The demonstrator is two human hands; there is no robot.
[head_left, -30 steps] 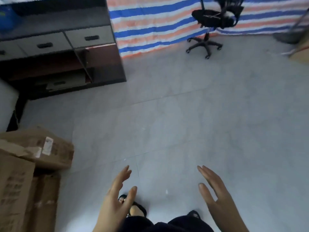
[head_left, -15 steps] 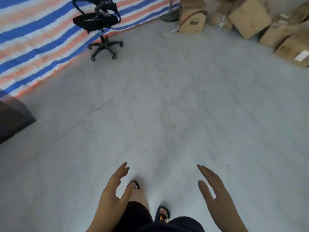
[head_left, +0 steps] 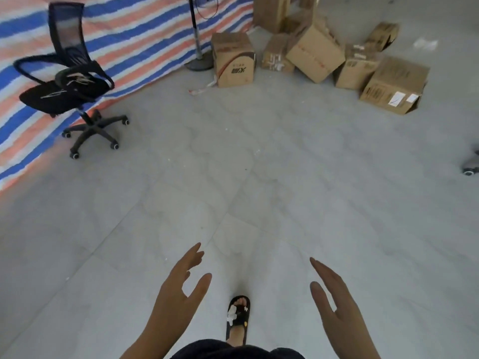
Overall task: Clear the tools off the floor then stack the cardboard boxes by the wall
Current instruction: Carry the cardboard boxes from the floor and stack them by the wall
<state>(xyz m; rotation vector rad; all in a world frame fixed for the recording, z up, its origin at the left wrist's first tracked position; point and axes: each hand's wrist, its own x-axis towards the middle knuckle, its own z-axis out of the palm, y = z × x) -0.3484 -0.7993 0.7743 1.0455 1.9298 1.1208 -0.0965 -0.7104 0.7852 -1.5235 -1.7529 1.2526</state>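
Across the grey floor [head_left: 259, 164], well beyond both hands, the cardboard boxes [head_left: 316, 53] are lying jumbled beside the striped tarp [head_left: 124, 35]; the left hand [head_left: 178, 294] and right hand [head_left: 337, 307] are hovering apart, fingers straight, holding nothing.

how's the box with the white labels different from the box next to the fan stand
The labelled box lies low on its side, far right, white stickers on its near face. The box by the fan stand stands upright, with a dark curved print. Both are brown cardboard, on the floor.

Black office chair [head_left: 70, 89], striped tarp [head_left: 145, 29]
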